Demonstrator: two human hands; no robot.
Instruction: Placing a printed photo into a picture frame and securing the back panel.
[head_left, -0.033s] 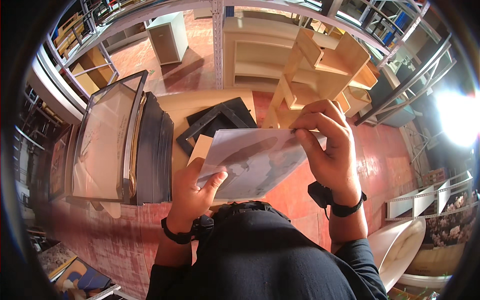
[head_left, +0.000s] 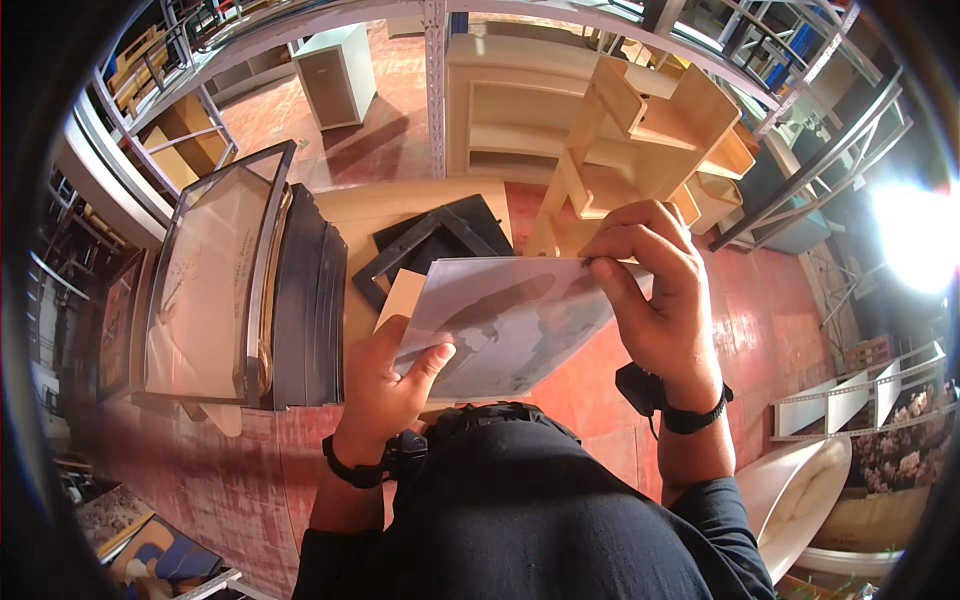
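In front of my body is a thin, glossy, pale grey sheet (head_left: pixel 490 320) with darker blurred patches across its face; whether these are print or reflections I cannot tell. A strip of tan board (head_left: pixel 404 292) shows along its left edge, underneath. My left hand (head_left: pixel 385 385) grips the sheet's left edge, thumb on top and the other fingers hidden below. At the far right corner, my right hand (head_left: pixel 650 290) pinches the edge between thumb and fingers, with a tiny dark bit at the fingertips. Beyond the sheet, black frames (head_left: pixel 440 245) lie on a tan panel (head_left: pixel 360 205).
To the left stand a glazed picture frame (head_left: pixel 205 290) and a stack of black frames (head_left: pixel 305 300). A wooden shelf unit (head_left: pixel 650 140) stands ahead on the red floor (head_left: pixel 770 310). A bright lamp (head_left: pixel 915 235) shines from the right. A white metal post (head_left: pixel 436 90) rises ahead.
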